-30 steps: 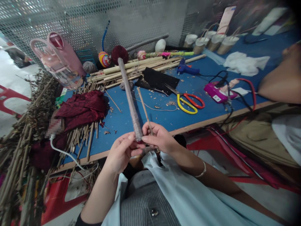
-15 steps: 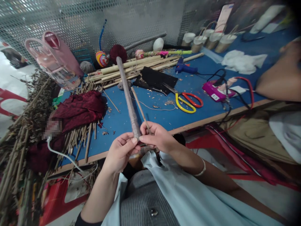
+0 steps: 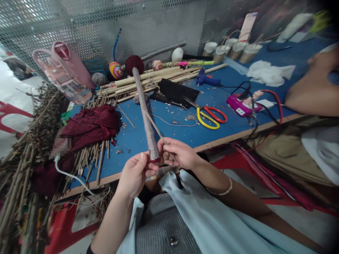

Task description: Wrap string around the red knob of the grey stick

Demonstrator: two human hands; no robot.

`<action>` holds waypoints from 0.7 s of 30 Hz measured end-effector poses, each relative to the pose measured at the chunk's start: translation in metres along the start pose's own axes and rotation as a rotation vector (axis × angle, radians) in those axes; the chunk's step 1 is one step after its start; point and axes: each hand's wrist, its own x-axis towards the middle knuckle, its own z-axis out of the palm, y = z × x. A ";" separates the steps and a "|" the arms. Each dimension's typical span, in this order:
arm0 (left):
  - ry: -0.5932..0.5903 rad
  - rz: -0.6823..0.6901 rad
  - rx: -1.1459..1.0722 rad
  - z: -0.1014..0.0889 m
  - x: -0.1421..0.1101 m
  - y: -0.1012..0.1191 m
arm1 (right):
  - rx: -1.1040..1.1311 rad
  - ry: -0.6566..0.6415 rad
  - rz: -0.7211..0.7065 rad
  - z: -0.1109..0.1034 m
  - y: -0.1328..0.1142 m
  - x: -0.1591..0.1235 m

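Note:
A long rod wrapped in grey yarn points away from me over the blue table, dark red showing at its near end. My left hand has its fingers closed round that near end. Pinched in my right hand is a thin wooden stick, which slants across the rod; some of these fingers rest close beside the rod's end. By the rod's far end sits a dark red yarn ball; whether they are joined I cannot tell. A small grey yarn ball lies behind the rod, a loose strand trailing rightward.
On the blue table lie scissors, black cloth, a blue glue gun, a purple power strip and dark red fabric. Bundled dry stalks crowd the left. A co-worker's arm reaches in at right.
The thin stick has swung left and now crosses over the rod. My left thumb has shifted left off the rod's end, exposing its dark red tip. The view has moved slightly.

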 end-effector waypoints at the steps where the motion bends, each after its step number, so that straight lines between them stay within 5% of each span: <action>1: 0.000 -0.013 -0.016 0.000 0.000 0.000 | 0.007 0.034 -0.014 0.001 0.000 0.001; 6: 0.027 -0.072 -0.052 -0.003 -0.001 -0.001 | -0.017 0.200 -0.072 0.010 0.000 0.003; 10: 0.026 0.010 0.183 -0.005 -0.005 -0.006 | -0.140 0.266 -0.024 0.013 -0.008 0.007; 16: 0.419 0.347 0.643 -0.022 -0.011 -0.002 | -0.489 0.424 -0.180 0.001 -0.026 0.017; 21: 0.447 0.331 0.798 -0.036 -0.014 -0.003 | -0.308 0.380 -0.120 -0.009 -0.022 0.018</action>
